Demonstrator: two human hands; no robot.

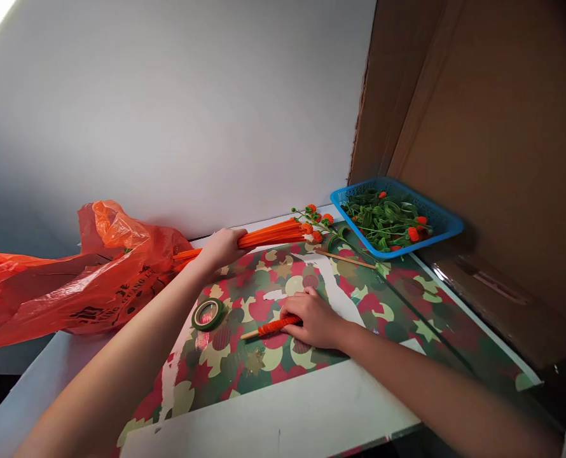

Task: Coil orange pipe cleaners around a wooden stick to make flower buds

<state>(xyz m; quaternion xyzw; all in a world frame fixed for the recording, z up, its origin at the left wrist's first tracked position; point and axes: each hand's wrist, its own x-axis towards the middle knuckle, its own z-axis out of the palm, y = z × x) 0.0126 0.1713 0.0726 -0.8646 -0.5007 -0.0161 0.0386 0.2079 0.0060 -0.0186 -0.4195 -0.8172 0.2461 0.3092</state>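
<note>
Stick (pixel 272 326): points left, in my curled right hand (pixel 314 318)
Orange bundle (pixel 273 234): runs left-right, left hand (pixel 223 247) gripping
Tape (pixel 220 320): near stick

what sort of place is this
Probably a small handicraft workspace: there's a roll of green tape, a blue basket holding fuzzy green-and-orange pieces, and a bundle of orange stems in the left hand.

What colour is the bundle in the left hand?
Bright orange; the bundle in the left hand shows best in the head view.
</note>
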